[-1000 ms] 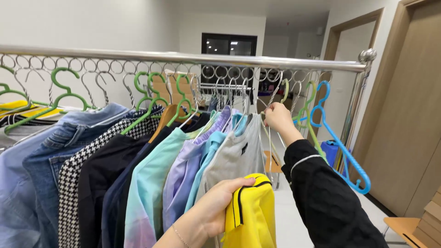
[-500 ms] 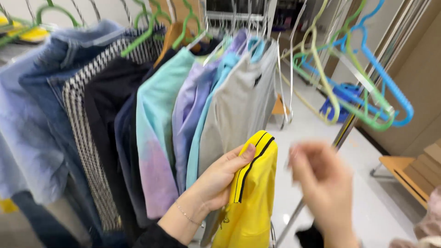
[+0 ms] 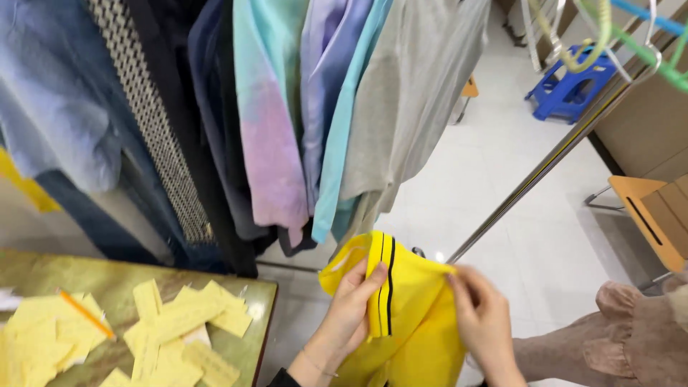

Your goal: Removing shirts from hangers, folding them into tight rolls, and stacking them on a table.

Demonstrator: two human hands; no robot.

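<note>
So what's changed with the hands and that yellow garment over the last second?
The right hand came down from the clothes rail and took hold of the yellow garment with black stripes. The view tipped downward, bringing in a table with yellow paper slips. The left hand kept its grip on the garment, and the hanging clothes stayed in place.

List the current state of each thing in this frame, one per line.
yellow garment: bunched, gripped by both hands
left hand: closed on its black-striped edge
right hand: pinching the fabric
hanging clothes: draped on the rack, untouched
paper slips: scattered loose on the table
blue stool: upright on the floor
</note>
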